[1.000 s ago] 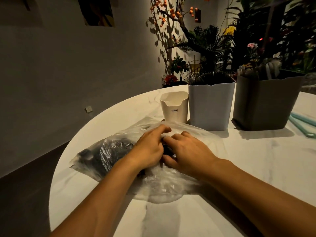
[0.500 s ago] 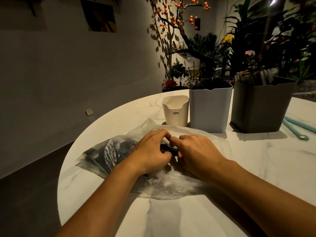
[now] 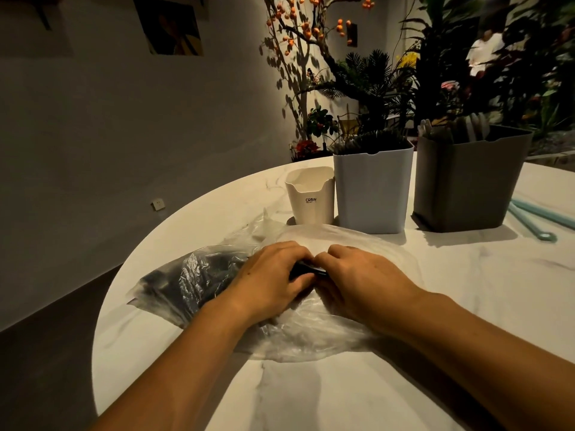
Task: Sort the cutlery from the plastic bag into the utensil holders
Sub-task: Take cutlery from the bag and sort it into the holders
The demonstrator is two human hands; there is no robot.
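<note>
- The plastic bag lies crumpled on the near-left part of the round white table, dark cutlery bunched in its left end.
- The left hand and right hand rest on the bag, touching each other, fingers curled round a black piece pinched between them.
- Far of the bag stand three holders: a small cream holder on the left, a white holder in the middle with dark cutlery, a grey holder on the right with pale cutlery.
- Pale blue sticks lie at the far right.
</note>
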